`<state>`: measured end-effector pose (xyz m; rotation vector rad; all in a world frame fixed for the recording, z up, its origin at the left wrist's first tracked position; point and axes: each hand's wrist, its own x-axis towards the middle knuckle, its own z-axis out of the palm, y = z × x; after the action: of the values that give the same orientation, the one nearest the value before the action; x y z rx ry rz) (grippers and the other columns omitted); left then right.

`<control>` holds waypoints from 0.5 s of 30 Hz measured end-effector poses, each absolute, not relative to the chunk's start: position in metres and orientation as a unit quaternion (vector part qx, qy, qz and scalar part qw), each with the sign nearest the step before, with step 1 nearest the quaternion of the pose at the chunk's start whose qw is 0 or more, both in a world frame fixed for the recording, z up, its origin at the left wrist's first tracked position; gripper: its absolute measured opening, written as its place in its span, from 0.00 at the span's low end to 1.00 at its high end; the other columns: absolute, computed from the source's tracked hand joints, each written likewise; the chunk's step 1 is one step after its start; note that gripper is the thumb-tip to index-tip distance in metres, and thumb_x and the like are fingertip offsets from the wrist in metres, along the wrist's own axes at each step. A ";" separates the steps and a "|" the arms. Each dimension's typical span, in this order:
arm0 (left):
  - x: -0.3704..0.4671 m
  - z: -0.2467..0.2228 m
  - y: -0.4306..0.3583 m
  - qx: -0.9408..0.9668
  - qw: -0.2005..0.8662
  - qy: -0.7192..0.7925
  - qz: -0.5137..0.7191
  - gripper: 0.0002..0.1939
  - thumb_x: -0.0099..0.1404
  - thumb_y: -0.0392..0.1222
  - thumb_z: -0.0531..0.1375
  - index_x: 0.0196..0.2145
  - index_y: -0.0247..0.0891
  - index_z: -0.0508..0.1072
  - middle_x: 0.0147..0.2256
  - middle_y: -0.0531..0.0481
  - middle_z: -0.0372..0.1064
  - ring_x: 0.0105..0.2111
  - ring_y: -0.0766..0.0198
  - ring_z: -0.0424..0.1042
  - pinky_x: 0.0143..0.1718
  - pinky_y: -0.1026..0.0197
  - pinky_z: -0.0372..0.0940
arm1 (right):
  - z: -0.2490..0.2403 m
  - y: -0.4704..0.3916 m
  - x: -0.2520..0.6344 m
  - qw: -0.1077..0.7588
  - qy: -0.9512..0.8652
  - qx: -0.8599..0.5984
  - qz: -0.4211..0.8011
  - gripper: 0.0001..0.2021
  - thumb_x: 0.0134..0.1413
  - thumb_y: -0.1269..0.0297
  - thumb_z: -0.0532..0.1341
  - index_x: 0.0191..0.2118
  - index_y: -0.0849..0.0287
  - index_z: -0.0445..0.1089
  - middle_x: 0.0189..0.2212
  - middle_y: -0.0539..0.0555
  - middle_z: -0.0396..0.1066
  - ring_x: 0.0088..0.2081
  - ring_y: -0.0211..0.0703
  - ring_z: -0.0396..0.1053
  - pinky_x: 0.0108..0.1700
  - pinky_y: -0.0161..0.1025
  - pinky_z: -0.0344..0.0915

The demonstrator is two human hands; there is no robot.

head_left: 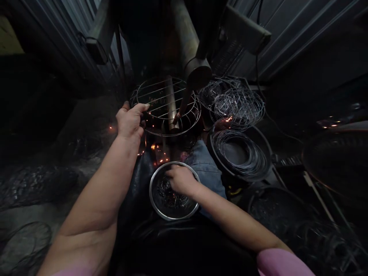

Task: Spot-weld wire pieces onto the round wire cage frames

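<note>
My left hand [130,120] grips the left edge of a round wire rack [155,114], thumb and fingers around its rim. The rack lies between the metal electrodes of a machine [198,71], whose lower bar [171,99] shows through the wires. Down in a steel bowl [153,203] on my lap, my right hand [179,179] reaches in among short metal pieces [172,197]. Its fingers are bent together; what they hold, if anything, is too small to make out.
Orange sparks fall below the rack, near my knees. On the right are stacked wire racks [238,107] and a dark basin [266,142] holding wire rings [250,157]. A thin cable hangs behind them. Dark wire bundles lie at lower right.
</note>
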<state>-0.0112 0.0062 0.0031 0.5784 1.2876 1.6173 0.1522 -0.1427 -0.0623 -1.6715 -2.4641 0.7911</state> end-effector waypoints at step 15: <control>-0.003 -0.006 -0.018 0.162 0.482 0.499 0.702 0.23 0.37 0.35 0.67 0.32 0.39 0.63 0.25 0.58 0.61 0.21 0.70 0.61 0.20 0.67 0.53 | -0.050 -0.150 0.187 0.133 -0.714 -0.550 0.411 0.09 0.49 0.74 0.60 0.35 0.60 0.76 0.34 0.53 0.76 0.38 0.43 0.72 0.43 0.37 0.66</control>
<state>-0.0029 -0.0184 -0.0059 0.3957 1.2174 1.7101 0.1871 -0.1497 -0.0497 -1.5962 -2.0709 1.1932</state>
